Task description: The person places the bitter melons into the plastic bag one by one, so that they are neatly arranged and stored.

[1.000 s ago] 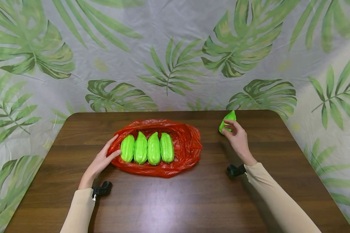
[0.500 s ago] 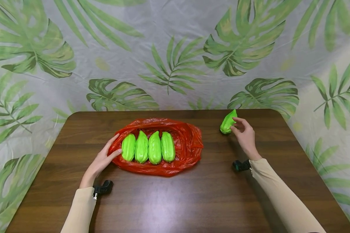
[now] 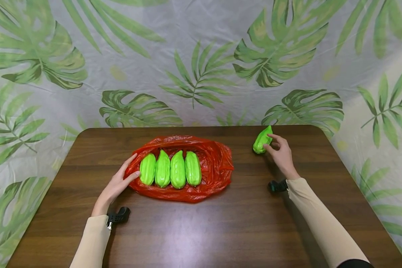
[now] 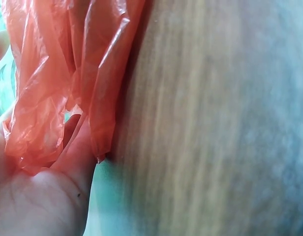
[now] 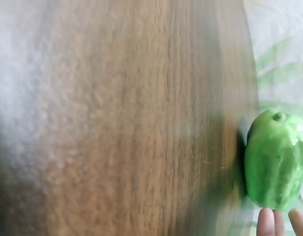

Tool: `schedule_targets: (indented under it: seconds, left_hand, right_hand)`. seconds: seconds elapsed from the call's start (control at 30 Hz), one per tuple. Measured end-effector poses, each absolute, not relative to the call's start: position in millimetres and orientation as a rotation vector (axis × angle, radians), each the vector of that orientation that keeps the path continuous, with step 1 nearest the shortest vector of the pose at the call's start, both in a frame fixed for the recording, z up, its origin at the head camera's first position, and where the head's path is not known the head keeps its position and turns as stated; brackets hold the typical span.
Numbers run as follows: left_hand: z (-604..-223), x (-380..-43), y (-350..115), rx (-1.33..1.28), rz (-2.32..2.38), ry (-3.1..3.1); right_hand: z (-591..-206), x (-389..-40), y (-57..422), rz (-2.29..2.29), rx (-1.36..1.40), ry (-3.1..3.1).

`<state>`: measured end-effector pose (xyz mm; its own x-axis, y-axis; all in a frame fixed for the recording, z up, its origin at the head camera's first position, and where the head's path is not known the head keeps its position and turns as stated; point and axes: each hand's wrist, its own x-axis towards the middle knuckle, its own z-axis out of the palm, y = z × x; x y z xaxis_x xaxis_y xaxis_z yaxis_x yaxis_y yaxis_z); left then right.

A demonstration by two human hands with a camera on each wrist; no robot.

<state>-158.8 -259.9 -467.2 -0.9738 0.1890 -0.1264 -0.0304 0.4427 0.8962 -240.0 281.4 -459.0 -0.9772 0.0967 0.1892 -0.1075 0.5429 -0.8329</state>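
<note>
My left hand (image 3: 115, 186) holds the left rim of a crumpled red plastic bag (image 3: 219, 169), with the thumb inside by the nearest gourd. In the left wrist view the thin bag film (image 4: 100, 78) drapes over the palm (image 4: 41, 204). Several shiny, bright green ribbed gourds (image 3: 177, 169) lie side by side in the bag's opening. Another such gourd (image 3: 262, 140) lies alone at the table's back right. Beside it, my right hand (image 3: 282, 156) has its thumb and fingers slightly bent, tips right at the gourd's side. The right wrist view shows its fingertips (image 5: 265, 222) just below the ribbed gourd (image 5: 275, 162).
The dark brown wooden table (image 3: 187, 230) has rounded back corners, and the lone gourd sits close to its back edge. Behind the table hangs a leaf-patterned curtain (image 3: 201, 67). Black wrist cameras (image 3: 277, 186) sit on both wrists.
My right hand has drawn off to the right from over the lone gourd, then come slightly back to its side. The left hand and the bag stay in place.
</note>
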Motion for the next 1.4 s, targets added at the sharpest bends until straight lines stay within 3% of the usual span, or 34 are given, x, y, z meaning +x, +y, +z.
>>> schedule_targets:
  seconds: [0.83,1.4]
  left_hand:
    - [-471,-160,-259,0.139,1.546,2.487]
    - [-470,-159,-260,0.131,1.546,2.484]
  right_hand:
    - [-462,-247,280,1.336,0.028,-2.742]
    - [-453,-234,273,1.467,0.016,-2.729]
